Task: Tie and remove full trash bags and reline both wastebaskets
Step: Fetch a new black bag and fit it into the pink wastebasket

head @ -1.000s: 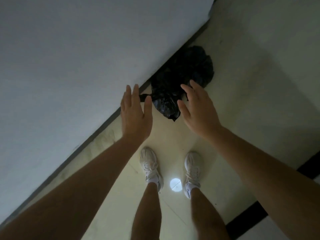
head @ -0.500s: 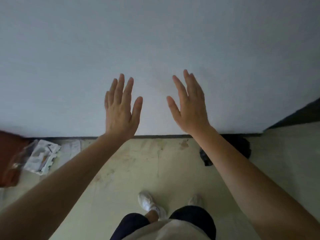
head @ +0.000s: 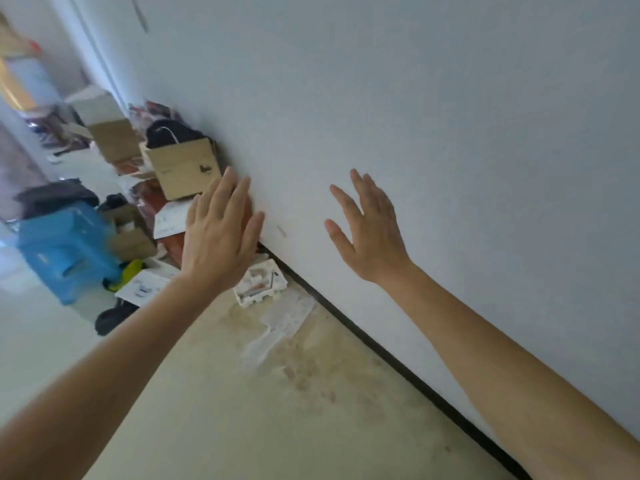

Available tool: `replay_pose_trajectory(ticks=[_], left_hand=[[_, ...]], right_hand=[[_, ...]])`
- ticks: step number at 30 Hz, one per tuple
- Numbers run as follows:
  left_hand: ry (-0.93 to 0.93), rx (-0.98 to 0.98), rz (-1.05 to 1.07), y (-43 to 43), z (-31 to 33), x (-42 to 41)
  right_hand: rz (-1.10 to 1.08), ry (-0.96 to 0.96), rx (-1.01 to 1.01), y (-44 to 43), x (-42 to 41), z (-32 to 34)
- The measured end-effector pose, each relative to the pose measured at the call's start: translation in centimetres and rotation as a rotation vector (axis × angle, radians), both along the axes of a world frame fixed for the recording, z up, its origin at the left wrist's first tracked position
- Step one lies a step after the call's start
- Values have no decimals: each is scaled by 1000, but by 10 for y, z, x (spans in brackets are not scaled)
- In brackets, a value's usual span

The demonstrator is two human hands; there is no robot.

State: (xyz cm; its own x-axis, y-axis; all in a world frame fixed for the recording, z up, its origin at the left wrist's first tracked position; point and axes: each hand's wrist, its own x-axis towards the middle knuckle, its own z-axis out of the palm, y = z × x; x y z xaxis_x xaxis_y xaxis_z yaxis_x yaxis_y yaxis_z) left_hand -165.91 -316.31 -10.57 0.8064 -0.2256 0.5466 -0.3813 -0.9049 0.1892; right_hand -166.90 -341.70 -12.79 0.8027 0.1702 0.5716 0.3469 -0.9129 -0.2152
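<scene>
My left hand (head: 221, 237) is stretched out in front of me with straight fingers and holds nothing. My right hand (head: 370, 233) is held out beside it, fingers spread, also with nothing in it. Both hover in front of a pale wall (head: 433, 133). No trash bag and no wastebasket show in this view.
Clutter lines the wall's foot on the left: a cardboard box (head: 183, 168), a second box (head: 110, 129) behind it, a blue plastic crate (head: 65, 247), a white moulded packing tray (head: 259, 282), papers and dark items. A black baseboard (head: 398, 365) runs along the stained beige floor (head: 277, 410).
The view has swung left away from the black tied bag on the floor by the wall; it is out of sight now. Both hands stay open and raised; the clutter has come into view.
</scene>
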Motion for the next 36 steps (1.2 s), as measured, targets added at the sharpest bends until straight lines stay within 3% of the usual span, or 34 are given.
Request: replay_pose_trajectory(ticks=[6, 12, 19, 26, 36], left_hand=[[-34, -92, 321, 187, 21, 15], [-10, -131, 568, 333, -11, 28], [46, 10, 732, 518, -19, 113], [20, -25, 996, 699, 17, 163], [11, -148, 1147, 933, -36, 214]], right_hand=[[279, -1, -74, 209, 97, 22], [461, 11, -90, 398, 179, 3], [706, 69, -49, 617, 285, -19], [894, 143, -39, 815, 367, 5], [1107, 107, -186, 1085, 437, -35]])
